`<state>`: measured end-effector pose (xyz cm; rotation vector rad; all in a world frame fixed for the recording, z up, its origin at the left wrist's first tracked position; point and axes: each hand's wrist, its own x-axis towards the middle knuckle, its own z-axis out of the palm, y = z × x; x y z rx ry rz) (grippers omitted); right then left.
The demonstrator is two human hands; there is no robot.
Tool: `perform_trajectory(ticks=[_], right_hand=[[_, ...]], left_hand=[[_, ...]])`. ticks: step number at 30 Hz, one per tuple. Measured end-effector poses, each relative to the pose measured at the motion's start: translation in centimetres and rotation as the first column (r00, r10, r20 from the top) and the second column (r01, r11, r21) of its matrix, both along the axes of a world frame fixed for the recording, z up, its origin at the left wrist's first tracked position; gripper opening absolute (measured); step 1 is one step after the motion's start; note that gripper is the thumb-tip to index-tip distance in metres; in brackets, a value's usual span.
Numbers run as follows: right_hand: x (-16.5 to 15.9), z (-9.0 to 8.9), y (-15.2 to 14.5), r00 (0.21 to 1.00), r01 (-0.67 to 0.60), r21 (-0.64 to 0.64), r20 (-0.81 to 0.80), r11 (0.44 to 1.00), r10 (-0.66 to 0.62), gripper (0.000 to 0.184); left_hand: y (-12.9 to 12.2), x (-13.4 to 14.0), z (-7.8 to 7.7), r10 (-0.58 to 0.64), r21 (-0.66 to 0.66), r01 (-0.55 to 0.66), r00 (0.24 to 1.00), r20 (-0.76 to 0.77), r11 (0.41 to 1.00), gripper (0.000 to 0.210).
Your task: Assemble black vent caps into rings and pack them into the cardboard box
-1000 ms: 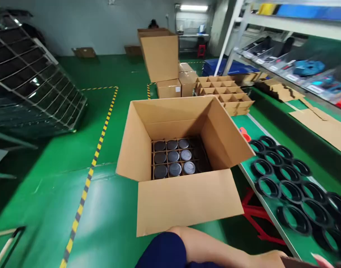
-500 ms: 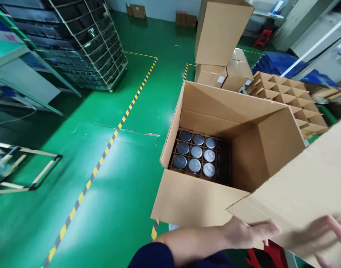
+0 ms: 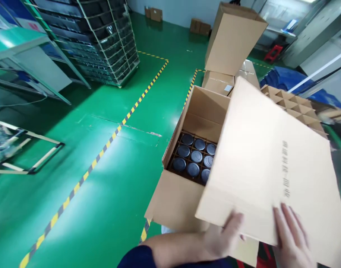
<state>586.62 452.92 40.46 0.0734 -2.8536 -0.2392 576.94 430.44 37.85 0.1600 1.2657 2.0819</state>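
Observation:
A large cardboard sheet (image 3: 251, 149) with dark printed marks is held tilted over the right part of an open cardboard box (image 3: 173, 190). My left hand (image 3: 224, 234) grips its near edge, thumb on the upper face and fingers underneath. My right hand (image 3: 293, 238) is at the same edge further right, fingers over the upper face; its thumb is hidden. Inside the box, several round metal-topped cans (image 3: 196, 156) sit in the cells of a cardboard divider (image 3: 190, 147). The sheet covers the box's right side and some cans.
Stacked cartons (image 3: 218, 82) and a tall open box (image 3: 236, 41) stand behind. Cardboard dividers (image 3: 293, 100) lie at the right, near blue sheeting (image 3: 279, 78). A caged rack (image 3: 111, 48), a green-topped table (image 3: 16, 41) and a pipe frame (image 3: 44, 160) are left of the yellow-black floor tape (image 3: 100, 154).
The cardboard sheet has moved left and up over the box, hiding its right side. My right hand has come onto the sheet's near edge, and my left hand has shifted left. The view has shifted slightly.

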Motion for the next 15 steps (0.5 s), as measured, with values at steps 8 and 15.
perform_trajectory(ticks=[8, 15], right_hand=[[-5.4, -5.0, -7.1, 0.980, -0.134, 0.135, 0.168, 0.982, 0.111, 0.084], [-11.2, -13.7, -6.7, 0.971, -0.047, 0.112, 0.240, 0.993, 0.019, 0.092]], left_hand=[[-4.1, -3.2, -6.3, 0.535, -0.219, -0.499, 0.679, 0.502, 0.839, 0.055], [-3.4, -8.9, -8.6, 0.562, -0.260, -0.498, 0.712, 0.422, 0.827, 0.041]])
